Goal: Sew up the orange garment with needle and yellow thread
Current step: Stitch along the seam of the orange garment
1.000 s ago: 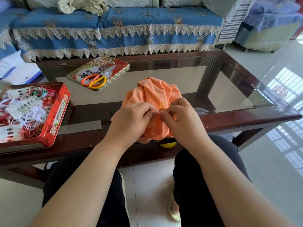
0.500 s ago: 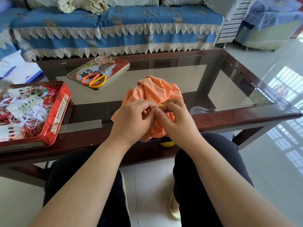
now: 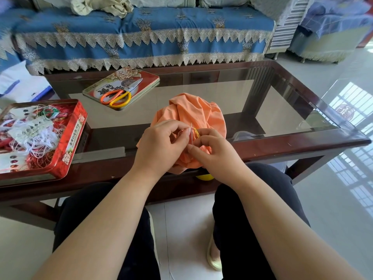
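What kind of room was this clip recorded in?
Most likely a home living room: a sofa under a blue lace-trimmed cover, a low glass-topped coffee table in front of it, and a polished tile floor reflecting a window.

A dark wood coffee table (image 3: 302, 150) with a glass top carries an orange garment (image 3: 193, 112) bunched at centre, a flat tin lid (image 3: 145, 79) at ten o'clock, and a red tin (image 3: 74, 136) at nine o'clock.

The needle (image 3: 191, 132) is partly hidden between the fingers (its lower end unseen); the red tin (image 3: 66, 150) is cut off left.
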